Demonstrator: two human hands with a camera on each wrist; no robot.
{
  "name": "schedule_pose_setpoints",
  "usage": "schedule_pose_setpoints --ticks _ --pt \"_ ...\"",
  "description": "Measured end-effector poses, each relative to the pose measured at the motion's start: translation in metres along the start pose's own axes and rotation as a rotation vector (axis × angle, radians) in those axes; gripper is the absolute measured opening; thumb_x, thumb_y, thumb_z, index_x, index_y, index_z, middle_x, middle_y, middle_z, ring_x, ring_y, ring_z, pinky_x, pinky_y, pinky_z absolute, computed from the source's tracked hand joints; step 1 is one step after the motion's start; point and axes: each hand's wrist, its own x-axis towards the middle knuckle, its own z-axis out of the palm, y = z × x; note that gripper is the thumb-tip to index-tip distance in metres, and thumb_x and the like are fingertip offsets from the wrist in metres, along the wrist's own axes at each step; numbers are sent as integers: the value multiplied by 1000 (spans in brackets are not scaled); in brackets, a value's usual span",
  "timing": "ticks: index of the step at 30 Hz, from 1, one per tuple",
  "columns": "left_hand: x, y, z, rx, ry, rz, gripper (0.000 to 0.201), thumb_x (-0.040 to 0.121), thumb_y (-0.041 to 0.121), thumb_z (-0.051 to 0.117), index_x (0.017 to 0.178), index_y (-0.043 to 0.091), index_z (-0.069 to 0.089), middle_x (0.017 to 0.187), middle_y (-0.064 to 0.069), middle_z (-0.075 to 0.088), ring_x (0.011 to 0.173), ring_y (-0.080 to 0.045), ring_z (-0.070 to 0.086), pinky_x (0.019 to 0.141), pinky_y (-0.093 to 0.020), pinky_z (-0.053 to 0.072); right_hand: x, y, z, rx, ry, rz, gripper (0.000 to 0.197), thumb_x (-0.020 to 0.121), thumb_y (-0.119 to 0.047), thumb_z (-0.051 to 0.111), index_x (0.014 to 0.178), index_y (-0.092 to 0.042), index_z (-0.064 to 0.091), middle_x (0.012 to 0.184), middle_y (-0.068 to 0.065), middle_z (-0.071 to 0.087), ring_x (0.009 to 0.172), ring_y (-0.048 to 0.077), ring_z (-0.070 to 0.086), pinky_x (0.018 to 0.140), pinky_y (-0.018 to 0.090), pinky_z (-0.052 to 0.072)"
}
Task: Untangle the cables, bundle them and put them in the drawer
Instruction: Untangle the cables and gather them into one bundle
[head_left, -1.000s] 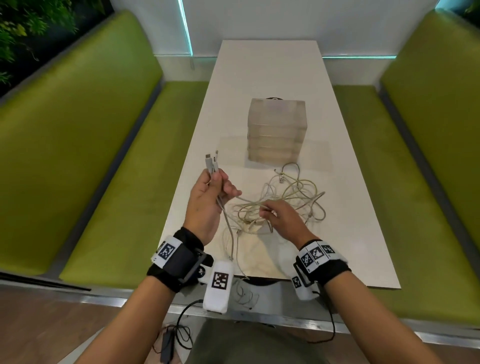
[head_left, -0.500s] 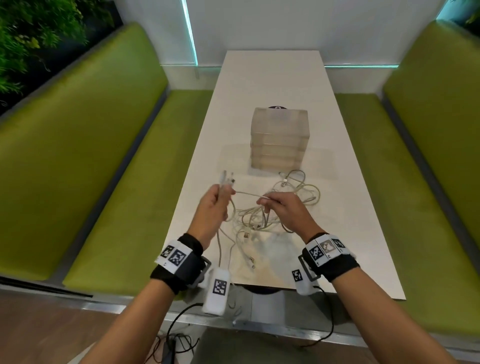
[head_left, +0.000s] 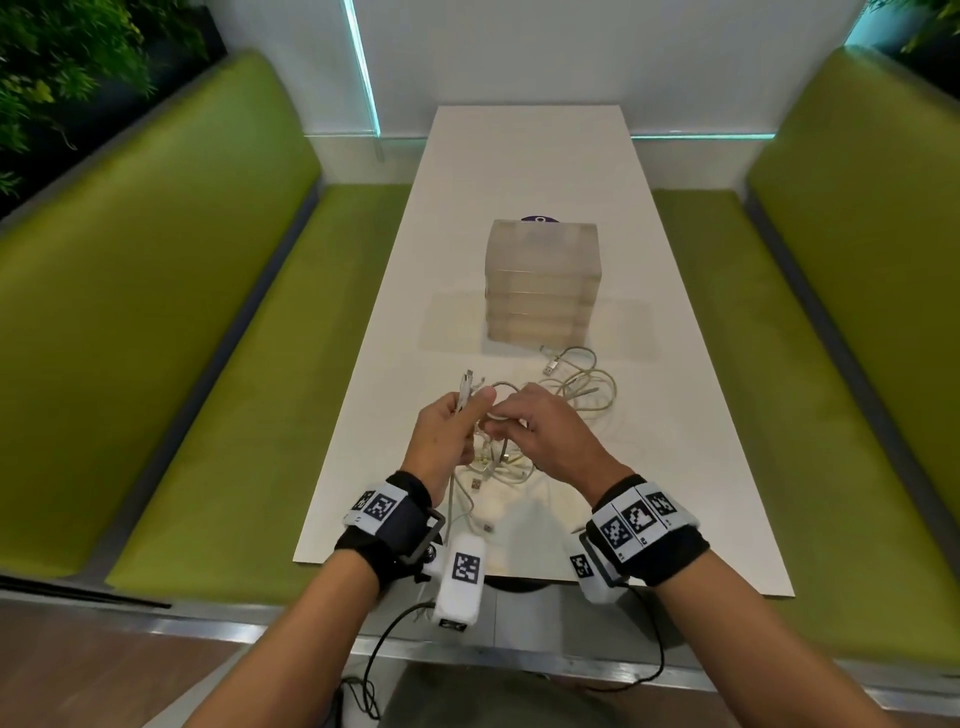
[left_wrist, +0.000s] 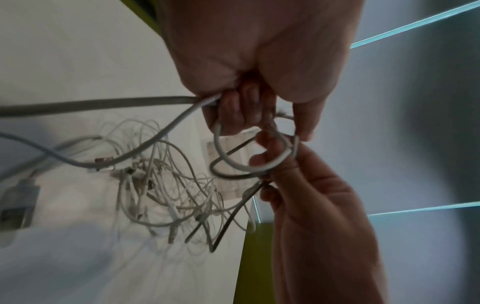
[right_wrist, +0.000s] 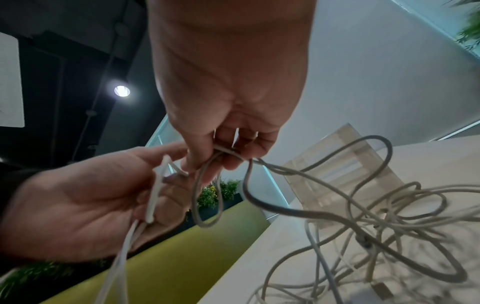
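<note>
A tangle of white cables (head_left: 582, 389) lies on the white table (head_left: 519, 156), just in front of a translucent drawer unit (head_left: 543, 280). My left hand (head_left: 465, 410) grips one cable near its ends, and the plugs (head_left: 467, 379) stick up above the fist. My right hand (head_left: 506, 423) is right beside it and pinches a loop of the same cable (left_wrist: 233, 162). In the right wrist view that loop (right_wrist: 207, 195) hangs from my right hand (right_wrist: 223, 156), with the left hand (right_wrist: 161, 185) close by. The cable trails back into the tangle (right_wrist: 376, 216). All the drawers look closed.
Green benches (head_left: 208, 364) run along both sides of the table. A small dark round thing (head_left: 540, 219) peeks out behind the drawer unit. Black leads (head_left: 384, 654) hang from my wrist cameras below the near table edge.
My right hand has lifted off the pile and moved left, bringing a cable loop up to my left hand. The left hand keeps its grip on the plug ends.
</note>
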Motion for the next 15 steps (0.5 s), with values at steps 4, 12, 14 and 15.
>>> schedule_pose_setpoints --ticks 4,12,14,15 --pt "2 7 -1 212 73 160 31 91 23 62 66 15 46 51 8 36 42 -7 27 45 -24 26 3 12 7 -104 -10 58 23 91 -33 58 79 -14 64 71 -1 61 76 16 48 67 39 43" --pt "1 41 -45 113 470 419 38 94 23 53 63 23 33 58 3 29 53 -14 25 49 -34 23 -6 75 0 -43 53 295 17 87 -24 63 79 -11 68 78 5 63 77 22 58 72 46 47" --pt "3 39 -56 100 477 384 37 92 23 55 63 23 34 59 2 29 53 -14 24 49 -33 22 -7 73 -1 -29 91 270 31 90 -31 57 72 -7 63 70 6 62 69 23 57 67 45 46" --pt "3 37 -57 122 447 346 35 92 21 57 63 22 37 59 3 30 53 -14 24 50 -32 23 -7 69 -1 -5 111 255 33 91 -31 55 70 -5 61 66 5 61 66 23 56 65 43 46"
